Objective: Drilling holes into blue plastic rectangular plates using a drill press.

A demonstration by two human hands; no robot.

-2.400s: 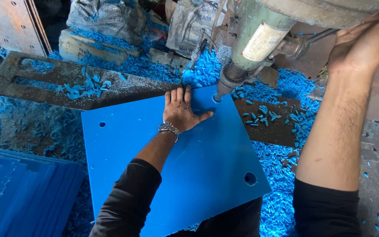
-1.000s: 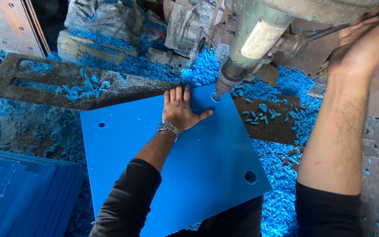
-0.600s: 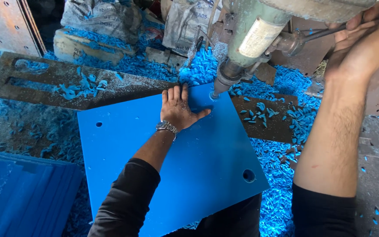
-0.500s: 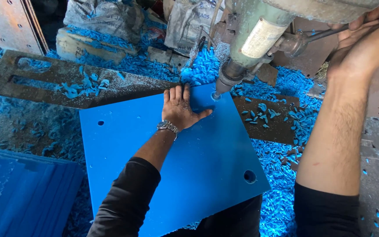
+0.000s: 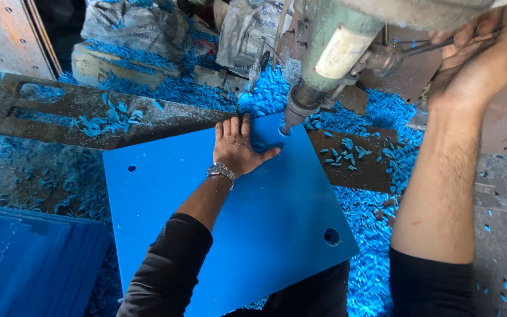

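Two holes done in sheet [image 5: 230, 235]: small one near left corner [image 5: 131, 168], larger one near right corner [image 5: 331, 236]. Third in progress at far corner, where drill [image 5: 330, 58] tip meets sheet; depth of cut can't be told. Judged approx. halfway or past; near corner w/ any 4th hole is cut off by frame and body.

- Sheet: blue, flat on drill table [image 5: 89, 117], one corner under the bit.
- L hand [image 5: 237, 147]: open, palm flat, fingers spread, pressing sheet just beside the bit. Watch on wrist.
- R hand [image 5: 476, 58]: raised, curled round feed lever [image 5: 418, 50]; fingers partly out of frame, grip type unclear.
- Chips [image 5: 371, 235]: blue shavings thick on floor and table, heaped round the bit.
- Stack [image 5: 24, 258]: more blue sheets, lower left; count and holes not visible.

Hidden: bit itself behind chuck and chips; drill top cut off; sacks [image 5: 136, 23] at back, contents unknown.
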